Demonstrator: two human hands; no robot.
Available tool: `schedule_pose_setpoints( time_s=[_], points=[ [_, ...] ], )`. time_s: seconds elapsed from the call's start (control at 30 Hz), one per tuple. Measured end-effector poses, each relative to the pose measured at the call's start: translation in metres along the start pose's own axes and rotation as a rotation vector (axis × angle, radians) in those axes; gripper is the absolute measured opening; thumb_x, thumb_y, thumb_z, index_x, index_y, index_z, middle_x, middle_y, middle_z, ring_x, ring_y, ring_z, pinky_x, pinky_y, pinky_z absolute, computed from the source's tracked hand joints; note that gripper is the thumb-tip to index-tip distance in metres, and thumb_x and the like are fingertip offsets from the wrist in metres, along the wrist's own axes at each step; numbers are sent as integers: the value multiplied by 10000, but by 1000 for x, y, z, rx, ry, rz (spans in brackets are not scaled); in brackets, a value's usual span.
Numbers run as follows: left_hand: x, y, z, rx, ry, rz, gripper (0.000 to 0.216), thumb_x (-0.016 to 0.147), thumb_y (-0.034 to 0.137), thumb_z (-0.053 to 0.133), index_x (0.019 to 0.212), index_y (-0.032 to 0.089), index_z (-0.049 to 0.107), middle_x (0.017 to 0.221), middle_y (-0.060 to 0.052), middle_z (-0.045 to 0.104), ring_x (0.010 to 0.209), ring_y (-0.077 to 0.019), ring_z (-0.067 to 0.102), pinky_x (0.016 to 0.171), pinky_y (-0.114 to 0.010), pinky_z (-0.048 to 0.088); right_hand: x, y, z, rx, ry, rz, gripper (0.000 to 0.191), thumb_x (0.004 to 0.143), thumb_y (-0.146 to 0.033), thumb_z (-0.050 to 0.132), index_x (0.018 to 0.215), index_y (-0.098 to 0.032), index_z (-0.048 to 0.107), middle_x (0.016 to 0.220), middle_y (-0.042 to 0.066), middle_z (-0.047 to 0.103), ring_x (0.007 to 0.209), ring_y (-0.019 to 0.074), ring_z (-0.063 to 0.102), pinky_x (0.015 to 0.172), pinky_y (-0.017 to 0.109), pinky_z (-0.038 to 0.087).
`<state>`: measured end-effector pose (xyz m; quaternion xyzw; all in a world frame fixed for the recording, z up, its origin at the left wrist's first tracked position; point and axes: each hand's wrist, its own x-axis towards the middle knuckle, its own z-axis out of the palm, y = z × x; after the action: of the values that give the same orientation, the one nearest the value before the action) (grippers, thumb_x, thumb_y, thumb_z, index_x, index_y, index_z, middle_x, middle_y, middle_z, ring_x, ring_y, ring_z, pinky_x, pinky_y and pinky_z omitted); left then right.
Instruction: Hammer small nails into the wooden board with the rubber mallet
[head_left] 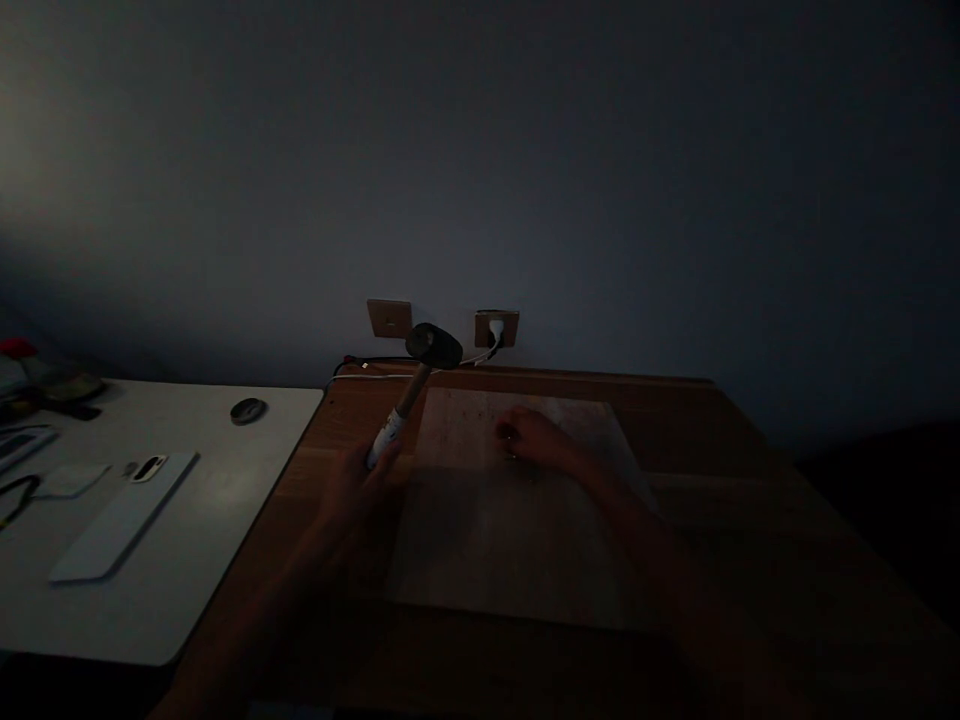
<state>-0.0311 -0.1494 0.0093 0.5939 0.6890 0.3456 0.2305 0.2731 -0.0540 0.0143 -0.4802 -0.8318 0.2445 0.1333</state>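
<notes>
Both forearms are entering from the lower edge of the frame and are reaching upward toward the middle, very dark and hard to separate from the brown table (750,480) under them. At centre left, the left hand (358,482) is closing its fingers around the lower end of a mallet (409,395). Its handle is pale near the hand and wooden higher up, and it is leaning up and to the right. Its dark rounded head (433,346) is hanging in the air in front of the wall, above the far edge of the table and clear of the board.

Near the centre, the right hand (531,438) is lying on a pale flat board (495,540), close to the far edge of the board. The fingers are bending together toward the left. Something small is perhaps sitting between the fingertips, but the light is too weak and I cannot tell if they are pinching anything.

Behind the mallet head, two wall sockets (390,318) are showing, and a white plug (496,329) is sitting in the right one, with cables running along the table edge.

At left, a white table (225,500) is carrying a flat white device (120,515) and a small round dark object (248,410). Things at the far left edge are cut off and are not readable.
</notes>
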Motion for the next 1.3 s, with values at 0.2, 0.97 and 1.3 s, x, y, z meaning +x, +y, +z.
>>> schedule_pose_setpoints(
  time_s=[0.2,0.97,1.3],
  points=[
    [-4,-12,2,41,-62,41,555,894,661,461,889,152,682,641,-7,594,589,-176,563,533,-250,344,14,4,-7,64,-80,-22,131,720,-72,660,777,-175,717,843,52,738,772,175,666,750,283,510],
    [1,-20,-8,39,95,-38,554,861,659,500,952,153,708,664,-11,613,606,-176,574,547,-245,351,49,0,3,15,152,-68,233,842,-138,549,1003,-159,717,910,75,742,819,188,672,786,316,514],
    [6,-15,-18,-75,135,-88,548,833,680,475,785,167,659,616,-10,558,590,-177,522,522,-251,350,89,-97,53,-424,-49,-347,538,926,-52,450,1447,-141,549,1487,187,546,1383,255,488,1158,414,345]
  ],
)
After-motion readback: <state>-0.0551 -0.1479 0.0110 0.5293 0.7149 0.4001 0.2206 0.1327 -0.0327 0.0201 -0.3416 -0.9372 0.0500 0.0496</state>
